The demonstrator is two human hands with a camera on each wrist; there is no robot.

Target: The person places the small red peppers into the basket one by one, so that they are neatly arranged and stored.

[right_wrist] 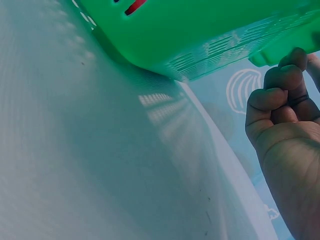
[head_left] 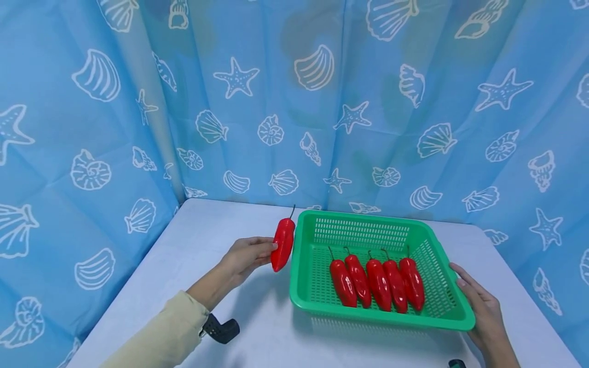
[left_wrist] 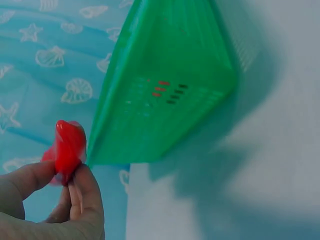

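My left hand (head_left: pixel 246 258) pinches a red pepper (head_left: pixel 282 244) between thumb and fingers, its thin dark stem pointing up. The pepper stands just outside the left rim of a green plastic basket (head_left: pixel 298 271). In the left wrist view, thumb and fingertips close on the pepper (left_wrist: pixel 69 147) beside the basket wall (left_wrist: pixel 135 117). At the basket's right side, my right hand (head_left: pixel 480 306) grips the rim, thumb on top; the right wrist view shows its fingers (right_wrist: pixel 267 100) curled under the edge. Several glossy red peppers (head_left: pixel 379 283) lie side by side inside, stems toward the back.
The basket is over a white table (head_left: pixel 207 225), casting a shadow on its front part. Blue curtains (head_left: pixel 276 102) with white shells and starfish hang behind and to the left. Dark devices (head_left: pixel 223 329) show below both wrists.
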